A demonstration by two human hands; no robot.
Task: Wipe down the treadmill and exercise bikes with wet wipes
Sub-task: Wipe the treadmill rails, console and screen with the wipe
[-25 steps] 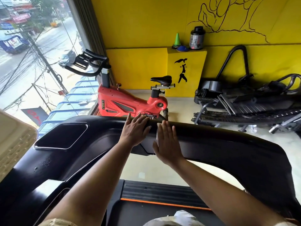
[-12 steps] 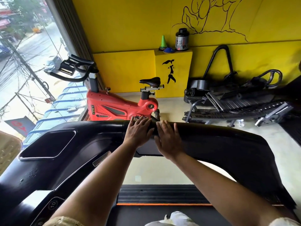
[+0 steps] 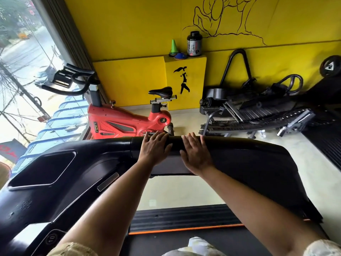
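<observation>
The treadmill (image 3: pixel 239 156) fills the lower view, its black console arching across in front of the person; both hands lie on the console's rounded top rim, just beside each other near its middle. The left hand (image 3: pixel 155 147) lies flat with its fingers laid over the rim's crest; the right hand (image 3: pixel 195 154) is spread flat, palm down, fingers straight and gripping nothing; no wet wipe can be made out under either palm, so I cannot tell whether one is pressed there. The flat palms probably serve to press and rub along the rim, which would suit wiping the treadmill's top edge, with the rest of the console still to do.

Below the arms runs the belt (image 3: pixel 184 242), edged by an orange strip; a round button (image 3: pixel 51 238) at lower left reads "10". Beyond the rim stands the red exercise bike (image 3: pixel 120 122), untouched, its small badge too small to read; to the right sits a black slatted machine (image 3: pixel 258 115). On a yellow ledge (image 3: pixel 201 59) stand a green cone (image 3: pixel 173 46) and a dark tub (image 3: pixel 193 44); its label is illegible.
</observation>
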